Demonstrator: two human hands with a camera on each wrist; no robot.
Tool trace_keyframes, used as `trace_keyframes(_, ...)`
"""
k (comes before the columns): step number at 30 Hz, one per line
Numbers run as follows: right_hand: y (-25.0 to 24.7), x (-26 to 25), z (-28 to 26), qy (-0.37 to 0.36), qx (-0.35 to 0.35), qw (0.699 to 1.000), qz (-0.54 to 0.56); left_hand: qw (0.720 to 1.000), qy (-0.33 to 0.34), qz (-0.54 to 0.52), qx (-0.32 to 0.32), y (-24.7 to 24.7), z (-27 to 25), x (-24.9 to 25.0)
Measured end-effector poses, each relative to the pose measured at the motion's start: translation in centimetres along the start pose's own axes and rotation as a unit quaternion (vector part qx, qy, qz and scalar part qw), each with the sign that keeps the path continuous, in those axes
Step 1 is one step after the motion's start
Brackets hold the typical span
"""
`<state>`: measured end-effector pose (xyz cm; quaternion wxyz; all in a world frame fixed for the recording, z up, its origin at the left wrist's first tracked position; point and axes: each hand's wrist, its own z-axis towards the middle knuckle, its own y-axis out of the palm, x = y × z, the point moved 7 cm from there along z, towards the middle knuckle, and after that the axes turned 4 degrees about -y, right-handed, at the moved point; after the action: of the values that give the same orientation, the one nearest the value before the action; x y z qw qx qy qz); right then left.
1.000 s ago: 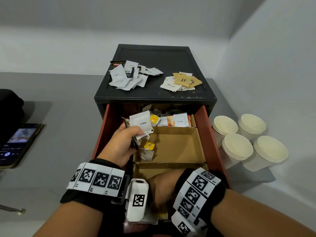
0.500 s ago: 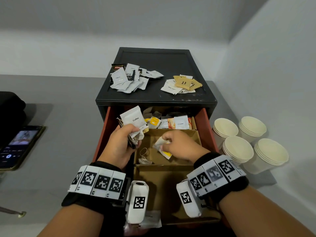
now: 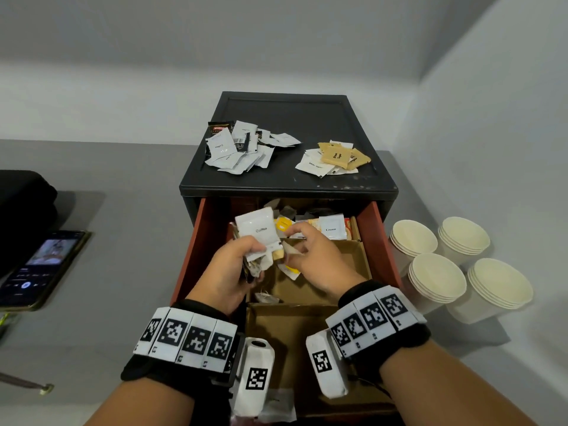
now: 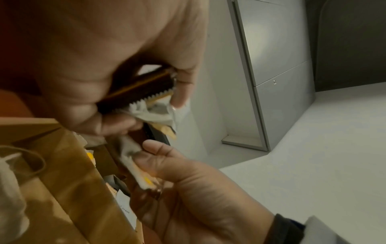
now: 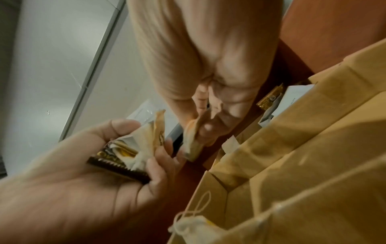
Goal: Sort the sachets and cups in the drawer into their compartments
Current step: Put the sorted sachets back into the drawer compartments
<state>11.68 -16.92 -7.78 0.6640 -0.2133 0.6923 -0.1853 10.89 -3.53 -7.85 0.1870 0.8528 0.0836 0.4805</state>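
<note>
Left hand (image 3: 229, 272) over the open red drawer (image 3: 381, 241) grips a bunch of sachets (image 3: 257, 232), fingers curled round them; right hand (image 3: 313, 256) pinches a white-and-yellow packet (image 3: 290, 269), possibly a tea bag, beside them; stacked cups (image 3: 436, 281) stand on the worktop.

Red open drawer (image 3: 373, 238) with brown cardboard compartments (image 3: 322, 281): a fanned bundle of sachets, white "Coffee" sachet (image 3: 256, 230) on top, held above it. Loose sachets crowd the back compartment. Four stacks of cream paper cups (image 3: 436, 281) stand right of the drawer.
</note>
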Motion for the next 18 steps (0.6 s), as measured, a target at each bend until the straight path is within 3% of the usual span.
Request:
trace_keyframes(2,0.4,-0.8,-0.3,-0.029,-0.025,0.997,-0.066,0.997,0.030,-0.042,0.049,-1.1,0.2,0.6)
trace_keyframes(7,4.9,-0.6,-0.9,-0.016,-0.218,0.954,-0.205,0.992,0.060,-0.064,0.087,-2.0,0.4,1.0)
trace_keyframes(9,5.8,-0.3,-0.8,-0.021,-0.233,0.945,-0.231,0.991,0.065,-0.068,0.096,-2.3,0.4,1.0)
trace_keyframes(13,4.0,-0.6,0.1,0.002,-0.157,0.965,-0.208,0.988,0.079,-0.082,0.109,-2.7,0.4,1.2)
trace_keyframes(15,1.8,-0.9,1.4,0.020,-0.076,0.979,-0.188,0.986,0.084,-0.088,0.117,-2.7,0.2,1.4)
trace_keyframes(18,-1.2,-0.6,3.9,0.071,0.064,0.994,-0.059,0.985,0.088,-0.088,0.120,-2.4,-0.2,1.5)
